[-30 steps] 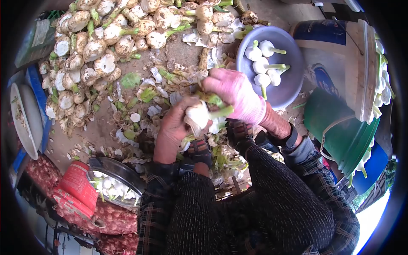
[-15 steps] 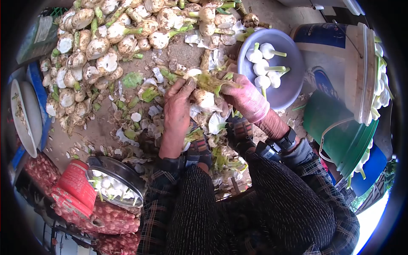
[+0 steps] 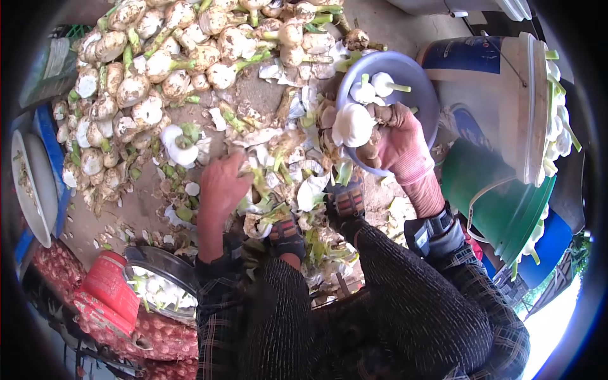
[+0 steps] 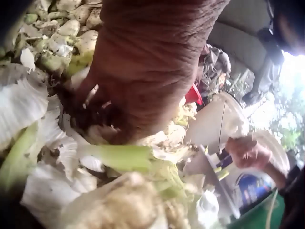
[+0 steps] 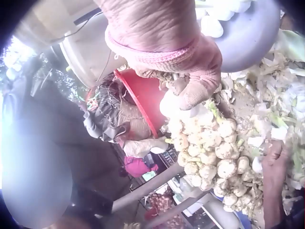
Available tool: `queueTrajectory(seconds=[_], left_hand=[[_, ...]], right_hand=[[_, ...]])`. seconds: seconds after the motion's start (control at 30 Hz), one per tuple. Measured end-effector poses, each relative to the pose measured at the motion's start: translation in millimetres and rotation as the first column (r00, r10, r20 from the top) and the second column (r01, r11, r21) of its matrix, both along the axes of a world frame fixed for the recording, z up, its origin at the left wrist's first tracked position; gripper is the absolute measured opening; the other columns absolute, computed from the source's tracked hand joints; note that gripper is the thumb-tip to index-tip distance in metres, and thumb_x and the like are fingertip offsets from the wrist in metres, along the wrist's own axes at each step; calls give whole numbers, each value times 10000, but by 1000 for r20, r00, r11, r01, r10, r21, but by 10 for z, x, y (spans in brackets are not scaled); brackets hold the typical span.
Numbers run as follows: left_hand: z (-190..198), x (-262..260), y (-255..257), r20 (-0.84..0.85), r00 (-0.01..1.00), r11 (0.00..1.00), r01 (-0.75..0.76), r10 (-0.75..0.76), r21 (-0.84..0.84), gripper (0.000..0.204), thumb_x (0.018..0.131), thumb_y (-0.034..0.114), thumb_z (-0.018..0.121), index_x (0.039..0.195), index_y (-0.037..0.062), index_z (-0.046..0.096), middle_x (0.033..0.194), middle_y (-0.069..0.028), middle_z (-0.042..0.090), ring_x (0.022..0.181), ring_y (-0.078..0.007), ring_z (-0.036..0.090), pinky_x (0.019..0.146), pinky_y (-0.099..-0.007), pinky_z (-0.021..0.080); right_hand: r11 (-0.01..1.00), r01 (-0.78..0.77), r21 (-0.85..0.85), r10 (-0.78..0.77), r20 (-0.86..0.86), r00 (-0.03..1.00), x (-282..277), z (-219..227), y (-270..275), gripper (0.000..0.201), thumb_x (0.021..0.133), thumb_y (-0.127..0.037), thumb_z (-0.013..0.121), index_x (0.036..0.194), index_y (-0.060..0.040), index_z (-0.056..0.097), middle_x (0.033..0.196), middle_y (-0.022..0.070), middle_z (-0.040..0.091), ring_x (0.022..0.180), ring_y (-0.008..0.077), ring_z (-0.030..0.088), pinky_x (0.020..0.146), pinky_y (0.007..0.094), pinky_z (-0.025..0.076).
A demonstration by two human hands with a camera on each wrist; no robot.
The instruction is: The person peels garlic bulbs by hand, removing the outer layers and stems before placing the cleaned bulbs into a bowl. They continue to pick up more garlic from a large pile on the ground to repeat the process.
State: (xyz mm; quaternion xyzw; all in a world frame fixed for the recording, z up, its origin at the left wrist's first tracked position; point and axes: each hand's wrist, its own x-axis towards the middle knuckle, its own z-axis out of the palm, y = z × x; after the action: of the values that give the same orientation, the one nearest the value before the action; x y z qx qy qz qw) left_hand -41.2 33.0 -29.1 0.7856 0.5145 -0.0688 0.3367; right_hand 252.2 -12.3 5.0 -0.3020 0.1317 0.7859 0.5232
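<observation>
In the head view my right hand (image 3: 408,145), in a pink glove, grips a peeled white garlic bulb (image 3: 353,125) in front of the purple basin (image 3: 430,120). The same bulb (image 5: 178,107) shows below the gloved fingers in the right wrist view. My left hand (image 3: 221,193) is low over the loose husks (image 3: 259,149), its fingertips blurred and nothing seen in its grasp. Up and left of those fingers is a curled white husk (image 3: 179,145) with a green patch. Peeled bulbs with green stems (image 3: 383,84) lie in the basin.
Unpeeled garlic (image 3: 133,88) is heaped at the upper left. A white bucket (image 3: 487,95) and a green bucket (image 3: 500,196) lie at the right, peeled bulbs at their mouths. Lower left are a dark-rimmed bowl (image 3: 171,263) of peeled bulbs, a red container (image 3: 111,288) and red net sacks (image 3: 158,335).
The hands, together at the bulb before, have drawn apart. My right hand has carried the bulb, now stripped of its outer husk, toward the basin; my left has moved left and down.
</observation>
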Motion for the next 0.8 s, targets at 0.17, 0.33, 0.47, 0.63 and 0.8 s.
queueTrajectory(seconds=[0.17,0.33,0.47,0.63,0.8], left_hand=[[86,308,348,188,894,913,-404,408,-61,357,718,194,641,1002,7,532,905,-174,590,731,-305,578,641,-381,445],[-274,463,761,256,868,756,-497,426,425,477,713,203,676,1126,42,502,952,-166,572,663,-232,581,654,-372,500],[-379,582,778,39,934,717,-298,354,631,557,701,201,675,1187,105,419,929,-177,528,578,-193,572,476,-333,465],[-350,551,881,-188,921,809,-187,342,557,524,674,148,679,1147,107,457,897,-130,564,533,-153,549,457,-304,441],[-220,455,532,195,710,732,-676,677,-81,332,617,158,682,936,104,606,708,-59,576,514,-137,528,472,-323,416]], right_hand=[[996,-10,-91,37,309,950,68,87,-82,359,849,-315,399,965,13,488,716,157,566,438,281,496,442,360,442],[999,1,-48,46,950,310,299,313,-105,359,849,-232,473,1069,52,452,690,90,534,540,178,544,470,254,451],[998,29,52,-58,973,223,87,508,-11,431,836,-169,478,1187,66,395,677,49,511,568,125,521,513,217,441],[919,-392,43,200,805,558,-341,252,134,526,793,-260,557,1166,77,401,736,46,524,587,113,538,528,209,449],[855,-515,-61,455,566,688,-715,-307,274,545,800,-324,591,1159,40,400,785,59,519,550,141,568,467,259,489]])
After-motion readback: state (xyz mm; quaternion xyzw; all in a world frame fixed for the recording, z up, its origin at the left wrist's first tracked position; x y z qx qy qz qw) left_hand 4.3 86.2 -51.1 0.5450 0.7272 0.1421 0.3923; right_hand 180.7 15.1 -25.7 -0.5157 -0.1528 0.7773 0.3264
